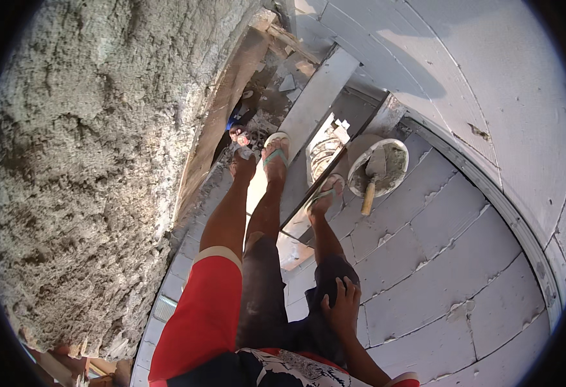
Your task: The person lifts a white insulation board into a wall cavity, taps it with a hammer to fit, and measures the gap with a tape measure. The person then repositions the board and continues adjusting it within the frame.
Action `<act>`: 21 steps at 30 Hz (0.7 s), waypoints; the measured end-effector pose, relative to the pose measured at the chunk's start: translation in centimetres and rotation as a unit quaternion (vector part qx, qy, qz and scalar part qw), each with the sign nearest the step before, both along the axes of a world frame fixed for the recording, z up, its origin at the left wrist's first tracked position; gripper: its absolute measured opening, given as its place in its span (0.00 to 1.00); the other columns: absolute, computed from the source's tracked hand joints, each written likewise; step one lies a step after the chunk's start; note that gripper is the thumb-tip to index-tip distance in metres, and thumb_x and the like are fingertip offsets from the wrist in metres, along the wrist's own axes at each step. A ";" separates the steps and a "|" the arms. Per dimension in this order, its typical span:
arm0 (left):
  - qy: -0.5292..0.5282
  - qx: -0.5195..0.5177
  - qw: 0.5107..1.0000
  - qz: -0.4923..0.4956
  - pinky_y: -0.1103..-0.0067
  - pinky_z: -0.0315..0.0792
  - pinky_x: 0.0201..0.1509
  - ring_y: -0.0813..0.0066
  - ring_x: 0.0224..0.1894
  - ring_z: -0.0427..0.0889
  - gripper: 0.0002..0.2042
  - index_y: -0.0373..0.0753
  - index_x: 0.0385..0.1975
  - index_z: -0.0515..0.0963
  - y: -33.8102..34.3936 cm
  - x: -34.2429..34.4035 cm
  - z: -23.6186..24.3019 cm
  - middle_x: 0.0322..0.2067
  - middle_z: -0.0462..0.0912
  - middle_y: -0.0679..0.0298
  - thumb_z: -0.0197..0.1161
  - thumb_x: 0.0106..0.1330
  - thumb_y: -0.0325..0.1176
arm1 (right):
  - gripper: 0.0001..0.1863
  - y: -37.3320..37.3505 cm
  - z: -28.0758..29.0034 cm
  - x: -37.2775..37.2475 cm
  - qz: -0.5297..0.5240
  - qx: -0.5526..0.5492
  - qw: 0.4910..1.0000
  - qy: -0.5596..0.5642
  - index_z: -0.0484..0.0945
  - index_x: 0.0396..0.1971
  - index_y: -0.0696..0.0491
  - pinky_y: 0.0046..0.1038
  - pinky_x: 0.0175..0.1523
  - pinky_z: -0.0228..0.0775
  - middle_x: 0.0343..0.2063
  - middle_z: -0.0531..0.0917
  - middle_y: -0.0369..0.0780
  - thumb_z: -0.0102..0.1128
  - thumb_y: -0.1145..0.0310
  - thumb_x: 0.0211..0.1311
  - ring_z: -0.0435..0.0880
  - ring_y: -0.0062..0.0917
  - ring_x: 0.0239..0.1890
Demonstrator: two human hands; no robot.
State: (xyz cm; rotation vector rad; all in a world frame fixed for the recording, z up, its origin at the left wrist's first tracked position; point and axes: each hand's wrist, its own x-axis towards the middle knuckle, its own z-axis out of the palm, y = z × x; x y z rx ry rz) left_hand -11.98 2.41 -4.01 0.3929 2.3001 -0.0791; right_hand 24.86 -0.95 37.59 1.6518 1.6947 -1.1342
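Observation:
My left arm, in a red sleeve, stretches down beside the rough wall. At its end my left hand is closed around something small and whitish, too small to make out. Just beyond it is a small red and pale shape, with dark and blue patches near it that I cannot identify. My right hand rests on my right thigh near the knee, fingers spread and holding nothing. To the right of my right foot stands a white bucket with grey mortar. A trowel with a wooden handle lies in it.
A rough cement-covered wall rises on the left. My sandalled feet stand on planks and a ledge over a gap with rubble. Pale block walling is on the right, with a grey metal channel along it.

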 end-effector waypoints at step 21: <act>0.073 0.085 0.992 0.054 0.52 0.68 0.63 0.40 0.58 0.75 0.34 0.35 0.67 0.59 -8.2 -8.5 -21.4 0.57 0.73 0.39 0.63 0.65 0.44 | 0.24 2.0 -4.9 0.8 -0.001 0.026 0.999 -0.037 0.78 0.57 0.51 0.52 0.65 0.60 0.60 0.76 0.47 0.66 0.66 0.60 0.71 0.49 0.62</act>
